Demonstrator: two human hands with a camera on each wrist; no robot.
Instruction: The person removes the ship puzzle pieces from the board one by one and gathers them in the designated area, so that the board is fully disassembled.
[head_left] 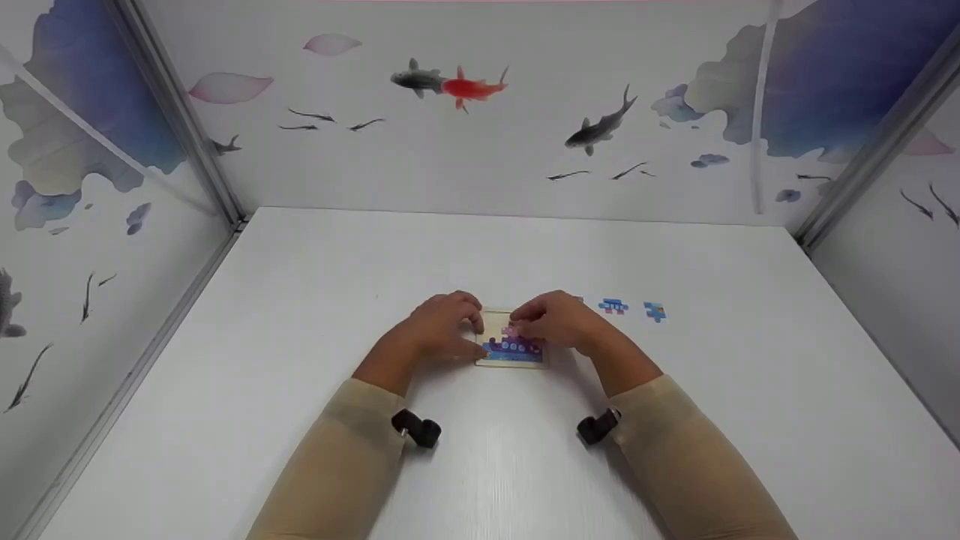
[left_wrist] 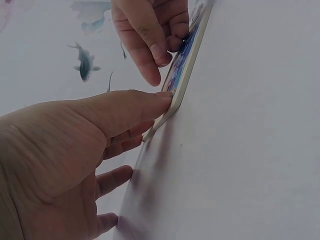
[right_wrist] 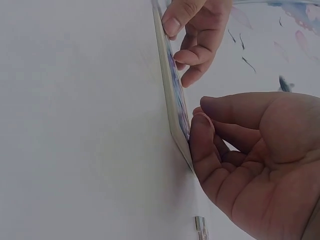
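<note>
A small wooden puzzle board (head_left: 493, 320) with a pale frame lies on the table. Blue and purple pieces (head_left: 514, 349) showing a boat fill its near part; bare wood shows at the far left. My left hand (head_left: 446, 326) holds the board's left side, thumb on the near corner and fingers by the far one. Over the right side, my right hand (head_left: 559, 319) has its thumb and fingertips at a pink puzzle piece (head_left: 511, 331), pinching it; the fingers partly hide it. The board's edge (right_wrist: 171, 107) appears in the right wrist view below the curled right fingers (right_wrist: 202, 145).
Right of the board lie a blue and pink puzzle piece (head_left: 613, 306) and a blue one with an orange spot (head_left: 655, 311). Another piece (head_left: 579, 299) peeks out behind the right hand. White walls (head_left: 510, 172) with painted fish enclose the table (head_left: 495, 450).
</note>
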